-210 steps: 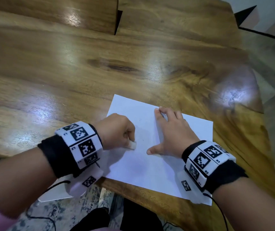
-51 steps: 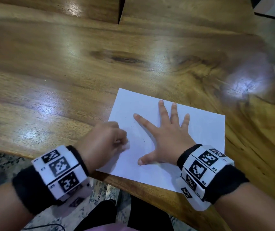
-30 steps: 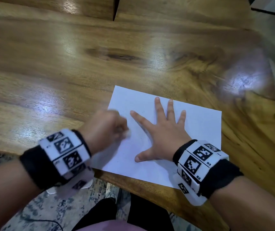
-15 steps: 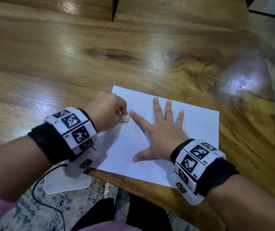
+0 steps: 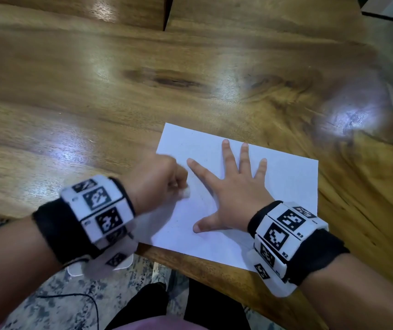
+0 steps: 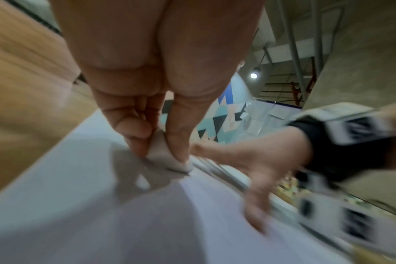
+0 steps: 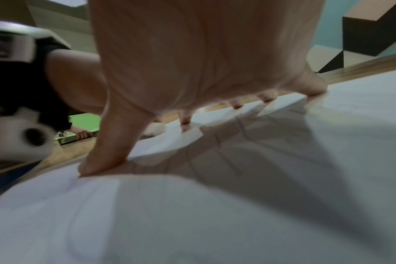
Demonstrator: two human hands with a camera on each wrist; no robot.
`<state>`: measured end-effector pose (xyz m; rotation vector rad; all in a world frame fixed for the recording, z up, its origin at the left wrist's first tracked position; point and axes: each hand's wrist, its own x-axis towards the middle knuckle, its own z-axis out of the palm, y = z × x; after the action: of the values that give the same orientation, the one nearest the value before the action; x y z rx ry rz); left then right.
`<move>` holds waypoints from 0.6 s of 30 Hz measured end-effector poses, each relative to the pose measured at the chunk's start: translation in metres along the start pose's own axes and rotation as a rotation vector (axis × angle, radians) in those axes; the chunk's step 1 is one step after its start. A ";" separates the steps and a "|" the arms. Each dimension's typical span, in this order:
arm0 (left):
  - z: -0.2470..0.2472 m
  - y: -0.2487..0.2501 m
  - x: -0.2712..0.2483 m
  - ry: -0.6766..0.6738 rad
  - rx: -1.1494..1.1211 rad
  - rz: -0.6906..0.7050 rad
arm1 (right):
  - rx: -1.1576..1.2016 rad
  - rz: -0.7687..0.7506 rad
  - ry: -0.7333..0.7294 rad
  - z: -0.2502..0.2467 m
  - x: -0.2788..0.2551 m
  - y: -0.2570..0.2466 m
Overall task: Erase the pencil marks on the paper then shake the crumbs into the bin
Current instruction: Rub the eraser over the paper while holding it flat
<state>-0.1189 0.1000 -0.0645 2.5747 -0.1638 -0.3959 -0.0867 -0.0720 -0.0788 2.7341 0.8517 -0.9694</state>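
My bench [image 5: 95, 96] is a glossy brown wooden slab with strong grain, a dark knot [image 5: 166, 79] near its middle and bright light reflections on the surface. A seam [image 5: 166, 15] divides the boards at the far edge. One white sheet of paper [image 5: 290, 177] lies flat directly on it, close to the near edge and toward the near right corner, set slightly askew. The sheet's near right corner is hidden under my wristband. My right hand [image 5: 236, 194] rests spread on the sheet.
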 end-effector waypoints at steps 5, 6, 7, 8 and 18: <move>0.008 0.004 -0.024 -0.171 -0.070 0.040 | 0.004 -0.005 0.006 0.000 0.001 0.000; 0.005 0.002 -0.016 -0.128 -0.050 0.024 | 0.005 -0.006 0.005 0.000 0.000 0.000; 0.002 0.000 -0.007 -0.062 -0.032 0.009 | 0.006 -0.006 0.003 0.000 0.000 0.000; 0.000 -0.002 0.000 0.003 -0.024 -0.004 | 0.008 -0.006 0.000 0.000 0.000 0.000; 0.012 -0.003 -0.024 -0.088 -0.071 0.051 | 0.006 -0.001 0.004 0.000 0.000 0.000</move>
<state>-0.1448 0.1020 -0.0699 2.4794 -0.2415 -0.4875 -0.0866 -0.0718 -0.0790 2.7420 0.8514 -0.9691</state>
